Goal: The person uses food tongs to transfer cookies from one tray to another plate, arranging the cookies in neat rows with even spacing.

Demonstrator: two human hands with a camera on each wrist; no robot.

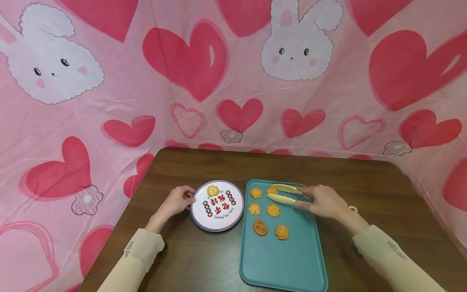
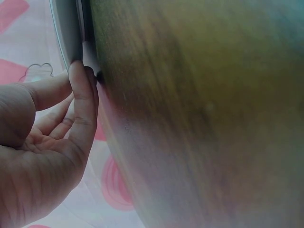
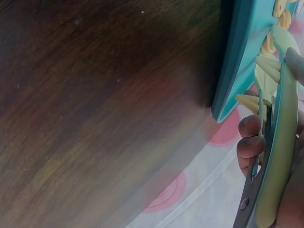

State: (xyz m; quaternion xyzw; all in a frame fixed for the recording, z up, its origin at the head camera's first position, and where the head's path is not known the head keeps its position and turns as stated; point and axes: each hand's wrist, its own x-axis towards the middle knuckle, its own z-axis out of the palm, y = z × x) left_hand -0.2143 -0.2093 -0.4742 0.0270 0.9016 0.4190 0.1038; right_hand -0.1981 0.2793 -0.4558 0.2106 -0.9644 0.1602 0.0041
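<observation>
My left hand (image 1: 178,200) pinches the left rim of a round white plate (image 1: 200,213) with red lettering, thumb above and fingers below in the left wrist view. One swirled cookie (image 1: 213,190) lies near the plate's far edge. In my right hand (image 1: 326,202) is a pair of cream-tipped tongs (image 1: 281,199), gripped by its sides. The spread tong tips stand on either side of a swirled cookie (image 1: 271,190) at the far end of a teal tray (image 1: 284,263). That cookie is partly hidden by the tips.
Also on the tray are another swirl cookie (image 1: 255,193), a star-shaped cookie (image 1: 254,209), a round cookie (image 1: 273,210), a pretzel (image 1: 260,228) and a ridged cookie (image 1: 282,232). Plate and tray stand close together on a dark wooden table (image 1: 204,259). A pink heart-patterned cloth (image 1: 255,89) hangs behind.
</observation>
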